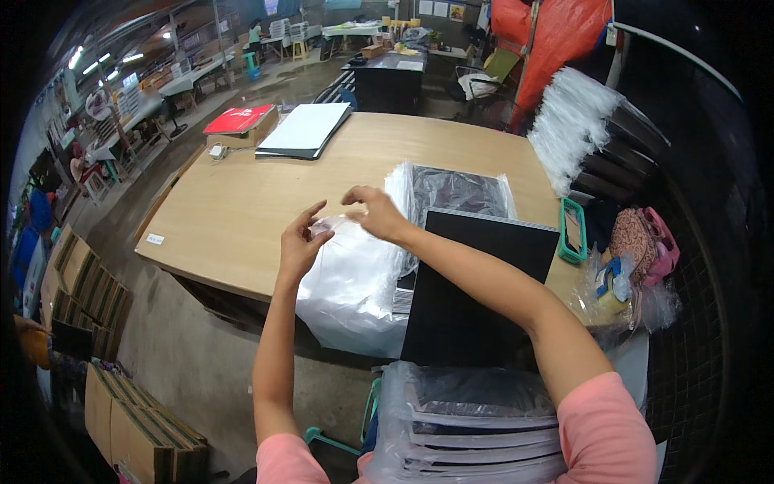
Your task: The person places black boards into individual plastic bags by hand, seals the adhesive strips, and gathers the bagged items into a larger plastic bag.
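Plastic [347, 282] (translucent) by both hands [299, 245] [379, 214]

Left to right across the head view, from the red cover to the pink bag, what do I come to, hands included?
Red cover, left hand, right hand, black panel, green basket, pink bag.

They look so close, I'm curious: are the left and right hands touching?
Apart. The head view shows a gap between the left hand and the right hand.
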Demonstrator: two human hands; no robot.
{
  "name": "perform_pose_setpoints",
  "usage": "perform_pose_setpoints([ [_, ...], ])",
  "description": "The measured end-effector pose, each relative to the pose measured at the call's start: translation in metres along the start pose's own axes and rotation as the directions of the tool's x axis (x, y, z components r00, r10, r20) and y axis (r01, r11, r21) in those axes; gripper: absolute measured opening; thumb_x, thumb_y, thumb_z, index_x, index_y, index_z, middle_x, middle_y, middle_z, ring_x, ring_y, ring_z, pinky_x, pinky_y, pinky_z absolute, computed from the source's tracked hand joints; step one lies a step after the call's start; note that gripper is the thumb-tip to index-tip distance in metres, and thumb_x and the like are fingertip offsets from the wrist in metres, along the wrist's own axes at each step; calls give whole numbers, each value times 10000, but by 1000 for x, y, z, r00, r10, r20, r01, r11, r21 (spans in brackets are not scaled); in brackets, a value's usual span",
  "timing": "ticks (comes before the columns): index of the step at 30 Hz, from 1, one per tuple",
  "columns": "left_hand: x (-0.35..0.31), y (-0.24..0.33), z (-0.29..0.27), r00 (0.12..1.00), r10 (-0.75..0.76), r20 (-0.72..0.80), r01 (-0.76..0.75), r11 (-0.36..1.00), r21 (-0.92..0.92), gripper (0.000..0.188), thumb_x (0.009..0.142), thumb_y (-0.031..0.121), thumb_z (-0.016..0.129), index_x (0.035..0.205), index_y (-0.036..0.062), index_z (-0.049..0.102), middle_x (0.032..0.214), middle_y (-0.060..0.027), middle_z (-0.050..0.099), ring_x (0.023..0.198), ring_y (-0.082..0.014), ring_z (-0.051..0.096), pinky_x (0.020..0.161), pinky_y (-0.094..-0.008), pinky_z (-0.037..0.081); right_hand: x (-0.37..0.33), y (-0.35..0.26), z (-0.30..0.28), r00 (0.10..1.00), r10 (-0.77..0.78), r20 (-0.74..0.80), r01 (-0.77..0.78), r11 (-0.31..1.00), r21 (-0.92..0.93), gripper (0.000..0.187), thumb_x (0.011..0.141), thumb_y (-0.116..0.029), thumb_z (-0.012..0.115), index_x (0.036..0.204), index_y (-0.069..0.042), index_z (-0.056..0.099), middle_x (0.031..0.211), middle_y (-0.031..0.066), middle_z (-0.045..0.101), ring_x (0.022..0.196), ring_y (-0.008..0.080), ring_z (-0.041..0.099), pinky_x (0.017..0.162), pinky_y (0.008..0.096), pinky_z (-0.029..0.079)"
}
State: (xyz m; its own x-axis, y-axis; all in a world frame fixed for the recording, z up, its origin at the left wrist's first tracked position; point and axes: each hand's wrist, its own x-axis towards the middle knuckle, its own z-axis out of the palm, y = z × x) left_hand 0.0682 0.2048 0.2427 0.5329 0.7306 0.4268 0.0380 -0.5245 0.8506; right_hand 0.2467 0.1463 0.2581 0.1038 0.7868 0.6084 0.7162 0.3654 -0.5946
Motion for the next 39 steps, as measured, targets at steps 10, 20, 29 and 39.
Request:
perform_pose_setpoints([
  [10,-2,1,4,990,-94,-107,86,993,-78,328,689,-18,708,1000,2,606,670,20,556,608,-35,491,553,-176,394,-10,-15,5,993,117,-15,-118,986,-116,71,711,-43,600,757,-47,653,754,142,643,728,293,625,673,364,484],
  [20,-27,8,24,335,-116,935,613,781,-123,359,882,366,518,984,32,598,867,-31,610,809,-126,550,696,-285,467,-10,-8,-4,914,114,388,-160,983,90,157,820,-141,511,841,12,539,769,98,557,733,192,512,687,332,424],
  [29,-104,77,-21,640,299,708,387,670,-633,404,807,255,633,1085,-1,492,918,-80,558,871,-172,533,766,-305,446,-76,-134,-139,-7,-828,561,-448,504,738,219,804,-228,619,896,-32,649,857,83,630,740,191,591,788,355,457],
  [39,-89,166,80,621,771,-142,658,-612,-439,711,801,648,413,1287,130,393,1252,-140,431,689,-173,556,616,-361,490,-242,-107,-241,763,427,485,-639,610,469,136,785,-169,599,750,-37,595,636,51,533,572,143,522,655,293,436],
])
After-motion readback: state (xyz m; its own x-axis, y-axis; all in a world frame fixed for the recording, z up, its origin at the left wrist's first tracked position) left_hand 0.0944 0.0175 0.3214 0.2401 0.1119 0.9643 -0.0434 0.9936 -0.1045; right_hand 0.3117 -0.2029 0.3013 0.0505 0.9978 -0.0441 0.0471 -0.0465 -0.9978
